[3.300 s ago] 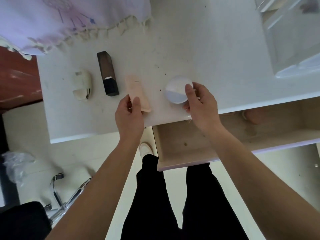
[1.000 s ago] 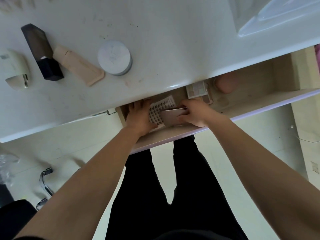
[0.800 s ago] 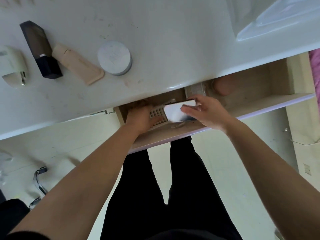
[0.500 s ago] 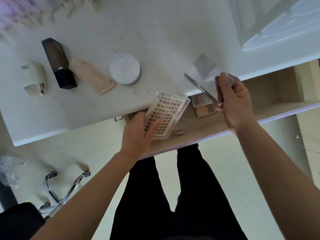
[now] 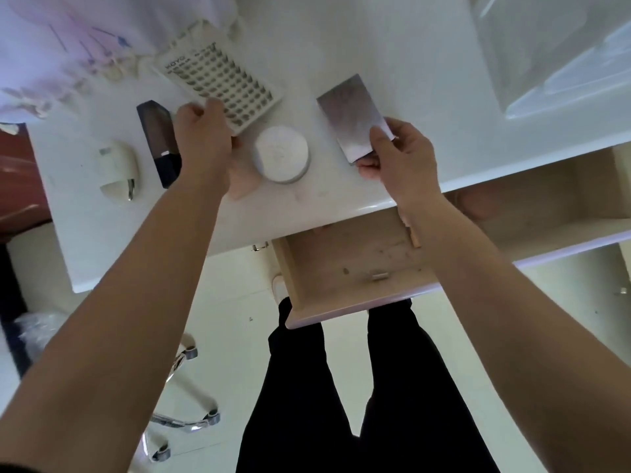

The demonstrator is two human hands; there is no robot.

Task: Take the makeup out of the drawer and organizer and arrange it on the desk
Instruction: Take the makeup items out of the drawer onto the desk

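My left hand (image 5: 201, 131) grips the near corner of a flat white lash tray (image 5: 218, 83) with rows of small clusters, low over the white desk (image 5: 341, 39). My right hand (image 5: 396, 155) pinches the near end of a grey metallic palette (image 5: 351, 114) at the desk's middle. A round white jar (image 5: 281, 153) stands between my hands. A dark brown bottle (image 5: 158, 145) and a cream case (image 5: 117, 169) lie to the left. A peach tube (image 5: 242, 182) is mostly hidden under my left wrist. The open wooden drawer (image 5: 341, 257) sits below.
A clear plastic organizer (image 5: 553, 52) stands at the desk's back right. A fringed pale cloth (image 5: 68, 46) covers the back left. A pink round object (image 5: 478, 206) lies deep in the drawer. Chair legs (image 5: 184, 421) and my dark trousers are below.
Both hands left the drawer and rose over the desk, the left bringing the lash tray to the back left, the right bringing the grey palette beside the jar.
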